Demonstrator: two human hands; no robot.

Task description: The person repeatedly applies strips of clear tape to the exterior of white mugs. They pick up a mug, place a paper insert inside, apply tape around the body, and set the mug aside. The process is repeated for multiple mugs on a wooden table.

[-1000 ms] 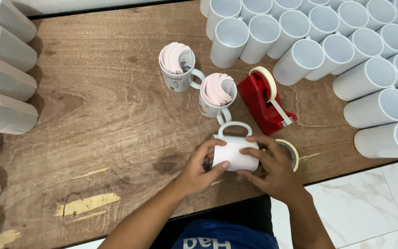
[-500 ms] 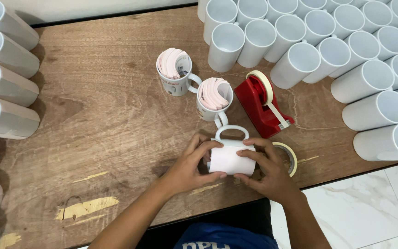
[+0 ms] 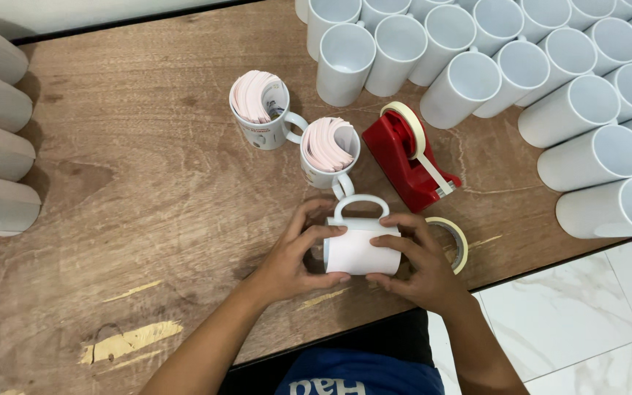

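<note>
Barely anything shifted vs 1 s ago: white mug (image 3: 360, 245) still lies on its side at the wooden table (image 3: 133, 183) front edge, handle up. Left hand (image 3: 294, 256) & right hand (image 3: 415, 263) curl around it, fingers pressing paper wrap onto its body. Ceramic, prob. stiff, slick, breakable; hold by the barrel.

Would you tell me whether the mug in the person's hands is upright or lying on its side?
On its side: the mug lies across the wooden table, handle pointing away.

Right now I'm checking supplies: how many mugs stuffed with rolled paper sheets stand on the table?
2. One paper-filled mug stands upright left of centre; the second paper-filled mug stands just right of it, beside the red tape dispenser. The crowded white mugs appear empty, though not all interiors show.
</note>
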